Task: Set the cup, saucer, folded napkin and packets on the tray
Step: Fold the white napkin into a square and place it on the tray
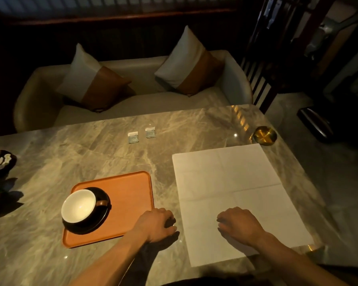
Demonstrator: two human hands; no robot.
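Both bare forearms reach in from the near edge. Left hand [158,225] sits on the marble-patterned table [74,153] between the tray and the napkin, knuckles up and fingers curled under; whether it grips anything I cannot tell. Right hand [239,223] rests on the near part of the napkin [232,182], fingers bent loosely downward, with nothing visibly held.

That napkin is a large white paper sheet, lying fully unfolded and flat on the glossy stone-look top, with crease lines dividing it into quarters. Just left of it lies the tray [130,195], a matte orange-brown rectangle with rounded corners and a low raised rim. On its near left part stands a dark round saucer [100,219], and on that a cup [79,205], dark outside, cream-white inside, handle pointing right.

Two small square packets [142,134] lie side by side farther back on the table, well apart from the tray; their print is too small to read.
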